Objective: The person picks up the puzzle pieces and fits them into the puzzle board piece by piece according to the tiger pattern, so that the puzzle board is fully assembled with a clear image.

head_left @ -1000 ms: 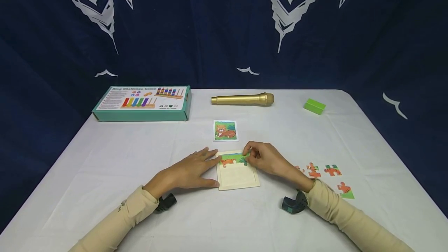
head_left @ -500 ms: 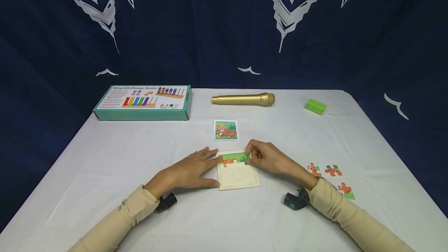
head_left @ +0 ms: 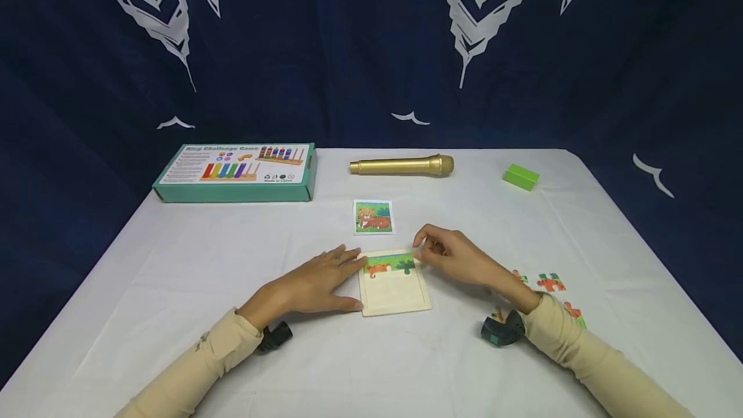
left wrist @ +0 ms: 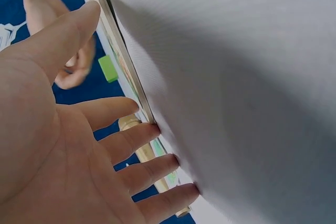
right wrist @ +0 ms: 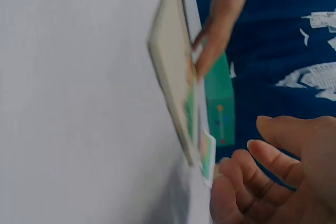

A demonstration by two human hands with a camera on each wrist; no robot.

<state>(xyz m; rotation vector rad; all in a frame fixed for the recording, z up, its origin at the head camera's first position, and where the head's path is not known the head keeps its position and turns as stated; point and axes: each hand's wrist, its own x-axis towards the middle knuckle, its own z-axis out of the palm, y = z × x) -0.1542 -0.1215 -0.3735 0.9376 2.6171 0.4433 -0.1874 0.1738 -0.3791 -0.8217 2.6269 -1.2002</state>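
Observation:
A shallow wooden puzzle tray lies on the white table. Joined puzzle pieces with green scenery and orange patches fill its far strip, and the near part shows bare wood. My left hand rests at the tray's left side, its spread, straight fingers and thumb touching the edge. At the far right corner hovers my right hand, fingers loosely bent. Thumb and fingers stand apart with nothing between them in the right wrist view. Right of the tray lie several loose puzzle pieces, partly hidden by the right forearm.
Behind the tray lies a small tiger picture card. Farther back are a gold microphone, a green block and a teal game box at the left. A dark blue patterned cloth hangs beyond the table.
My right hand has let go of the puzzle piece at the tray's far right corner and drawn off to the right, uncovering a dark green plant picture. My left hand has stayed put.

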